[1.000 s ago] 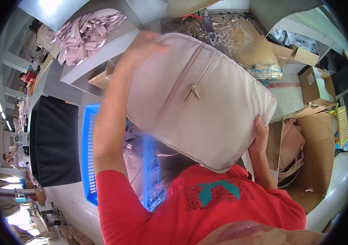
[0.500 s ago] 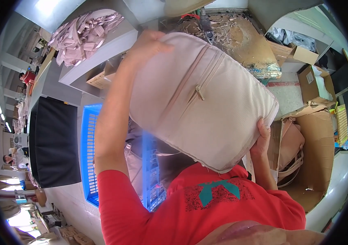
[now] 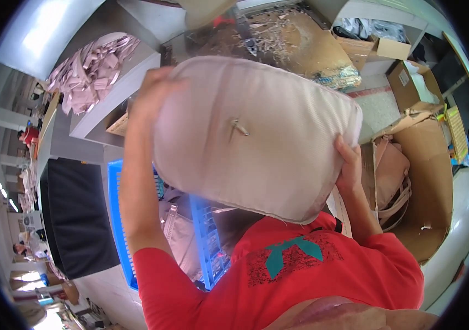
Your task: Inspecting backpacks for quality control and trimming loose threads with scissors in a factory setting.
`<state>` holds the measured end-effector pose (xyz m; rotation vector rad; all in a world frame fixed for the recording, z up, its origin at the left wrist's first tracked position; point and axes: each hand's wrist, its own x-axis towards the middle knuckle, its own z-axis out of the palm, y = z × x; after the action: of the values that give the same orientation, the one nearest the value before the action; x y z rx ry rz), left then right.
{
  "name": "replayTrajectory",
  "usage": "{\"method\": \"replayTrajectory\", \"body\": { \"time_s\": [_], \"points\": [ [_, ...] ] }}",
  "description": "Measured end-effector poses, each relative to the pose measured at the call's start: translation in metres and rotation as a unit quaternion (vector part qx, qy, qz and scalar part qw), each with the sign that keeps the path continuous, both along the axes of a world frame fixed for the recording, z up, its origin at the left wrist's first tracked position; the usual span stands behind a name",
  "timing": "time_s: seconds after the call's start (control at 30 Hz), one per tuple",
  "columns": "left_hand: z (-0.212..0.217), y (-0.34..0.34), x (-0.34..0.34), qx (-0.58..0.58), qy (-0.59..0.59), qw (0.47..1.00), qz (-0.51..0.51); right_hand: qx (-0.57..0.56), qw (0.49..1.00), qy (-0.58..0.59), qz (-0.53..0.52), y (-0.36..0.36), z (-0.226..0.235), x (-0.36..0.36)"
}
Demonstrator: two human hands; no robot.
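Holding a pink panel [image 3: 289, 159] up before the red shirt [image 3: 289, 286], between shirt and bench [image 3: 317, 49]. Closing the left hand [image 3: 155, 93], blurred, on its upper left corner; gripping its right edge in the right hand [image 3: 349, 168]. Holding both hands well apart, with the zip pull [image 3: 239, 128] between them. Hiding part of a blue basket [image 3: 116, 214] behind the panel; bending the right arm [image 3: 362, 214] beside a carton [image 3: 429, 181] with a pink bag [image 3: 391, 173] inside.

Grey table [image 3: 118, 94]: heap of pink straps [image 3: 94, 71] on top, near the edge. Brown bench [image 3: 314, 52]: loose scraps [image 3: 272, 30] scattered across it. Pale floor [image 3: 376, 104]: blue crate [image 3: 116, 220] and big carton [image 3: 431, 187] look floor-standing, bases partly hidden.
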<state>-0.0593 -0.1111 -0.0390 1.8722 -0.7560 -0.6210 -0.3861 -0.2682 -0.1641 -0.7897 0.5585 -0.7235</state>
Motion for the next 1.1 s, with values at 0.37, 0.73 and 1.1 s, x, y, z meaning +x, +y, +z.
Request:
{"method": "replayTrajectory", "body": {
  "time_s": [0.37,0.73,1.1],
  "points": [
    [0.003,0.114,0.011,-0.054,0.054,0.989,0.126,0.010,0.981,-0.023,0.194,0.014,0.036,0.068],
    [0.006,0.158,0.019,-0.069,0.021,0.975,0.210,0.039,0.965,-0.061,0.252,0.025,0.043,0.116],
    [-0.003,0.158,-0.032,0.220,-0.500,0.837,0.015,-0.119,0.912,-0.056,0.387,0.046,0.073,0.115]
  ]
}}
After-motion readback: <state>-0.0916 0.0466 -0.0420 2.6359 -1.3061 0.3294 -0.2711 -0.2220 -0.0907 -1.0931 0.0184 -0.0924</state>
